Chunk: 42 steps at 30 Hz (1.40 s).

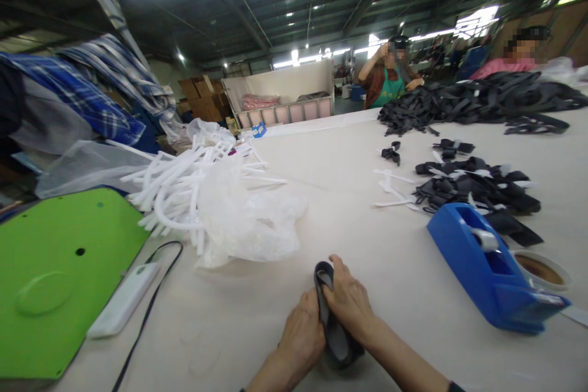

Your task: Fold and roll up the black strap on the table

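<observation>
Near the front of the table, a dark grey fabric strap (340, 343) is folded into a long loop between my two hands. My left hand (305, 331) is closed on its left side, fingers curled against the band. On the other side my right hand (346, 297) grips the strap, its thumb tucked into the loop and its fingers along the outer edge. The strap's far end curves upright just ahead of the fingers. Parts of the band are hidden behind both hands.
At right stand a blue tape dispenser (487, 275), a roll of brown tape (542, 269), bundled dark straps (478, 184) and a larger strap heap (482, 98). White tubes (179, 190), plastic film (252, 220), a green board (59, 294) and a white power bank (124, 300) lie left. Two people (390, 82) are opposite.
</observation>
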Motion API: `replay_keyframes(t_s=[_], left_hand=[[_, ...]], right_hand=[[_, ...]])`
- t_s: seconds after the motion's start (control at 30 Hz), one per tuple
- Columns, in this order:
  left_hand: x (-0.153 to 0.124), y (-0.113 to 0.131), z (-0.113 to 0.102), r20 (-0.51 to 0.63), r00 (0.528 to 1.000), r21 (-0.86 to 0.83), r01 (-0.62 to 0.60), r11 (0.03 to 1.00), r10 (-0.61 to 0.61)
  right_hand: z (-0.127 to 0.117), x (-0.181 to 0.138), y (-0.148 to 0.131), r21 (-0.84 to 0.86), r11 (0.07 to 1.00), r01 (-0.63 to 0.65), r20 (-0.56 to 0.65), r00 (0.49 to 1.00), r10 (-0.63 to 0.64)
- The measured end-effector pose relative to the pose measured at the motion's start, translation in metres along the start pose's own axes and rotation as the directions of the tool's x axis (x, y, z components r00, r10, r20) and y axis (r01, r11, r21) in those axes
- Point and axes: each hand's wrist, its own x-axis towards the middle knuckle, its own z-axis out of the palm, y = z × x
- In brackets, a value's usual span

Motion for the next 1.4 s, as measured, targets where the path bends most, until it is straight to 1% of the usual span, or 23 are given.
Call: replay_keyframes(t_s=[0.17,0.27,0.37,0.43,0.5,0.57,0.63,0.7,0.8,0.83,0.9,1.0,1.17,1.23,1.33,1.4], left_hand=[[0.002,-0.002,-0.008,-0.011,1.0,-0.027,-0.001,1.0,0.0],[0.003,-0.005,-0.011,-0.008,1.0,0.014,0.026,1.0,-0.026],[0.003,-0.01,-0.012,-0.012,1.0,0.022,0.027,0.999,-0.027],[0.003,-0.013,-0.013,-0.016,1.0,0.001,0.012,1.0,-0.012],[0.004,-0.015,-0.013,-0.023,1.0,-0.035,-0.018,0.999,0.017],[0.005,-0.016,-0.014,-0.036,0.998,-0.071,-0.051,0.996,0.049],[0.006,-0.017,-0.013,-0.054,0.995,-0.106,-0.085,0.991,0.079],[0.008,-0.018,-0.013,-0.068,0.994,-0.125,-0.099,0.987,0.091],[0.01,-0.02,-0.013,-0.082,0.993,-0.151,-0.093,0.984,0.081],[0.011,-0.021,-0.013,-0.087,0.993,-0.17,-0.094,0.981,0.08],[0.011,-0.022,-0.015,-0.098,0.991,-0.223,-0.109,0.969,0.089],[0.011,-0.026,-0.016,-0.096,0.99,-0.29,-0.129,0.948,0.105],[0.013,-0.031,-0.016,-0.073,0.994,-0.282,-0.094,0.955,0.077],[0.012,-0.032,-0.015,-0.075,0.992,-0.272,-0.119,0.955,0.102],[0.008,-0.033,-0.013,-0.08,0.985,-0.234,-0.169,0.957,0.155],[0.004,-0.034,-0.011,-0.073,0.988,-0.186,-0.145,0.972,0.134]], right_hand=[[0.004,-0.005,0.002,-0.036,0.995,0.092,-0.039,0.995,-0.093],[0.005,-0.004,0.005,-0.018,0.987,0.162,-0.113,0.98,-0.163],[0.007,-0.002,0.014,0.017,0.963,0.269,-0.201,0.944,-0.261],[0.007,-0.002,0.023,0.037,0.936,0.351,-0.234,0.913,-0.333],[0.003,-0.004,0.031,0.059,0.89,0.451,-0.257,0.869,-0.423],[-0.004,-0.007,0.037,0.064,0.836,0.546,-0.227,0.823,-0.52],[-0.011,-0.009,0.037,0.028,0.792,0.61,-0.133,0.787,-0.602],[-0.015,-0.012,0.033,-0.059,0.756,0.652,-0.02,0.757,-0.654],[-0.011,-0.014,0.022,-0.208,0.696,0.687,0.137,0.725,-0.675],[-0.008,-0.014,0.019,-0.234,0.672,0.703,0.169,0.71,-0.684],[-0.001,-0.015,0.015,-0.259,0.633,0.73,0.184,0.68,-0.709],[0.007,-0.016,0.014,-0.293,0.591,0.751,0.128,0.644,-0.755],[0.013,-0.021,0.016,-0.365,0.527,0.768,0.026,0.574,-0.819],[0.014,-0.025,0.015,-0.399,0.523,0.753,0.002,0.571,-0.821],[0.014,-0.033,0.013,-0.429,0.559,0.709,-0.05,0.599,-0.799],[0.014,-0.037,0.011,-0.414,0.576,0.705,-0.087,0.599,-0.796]])
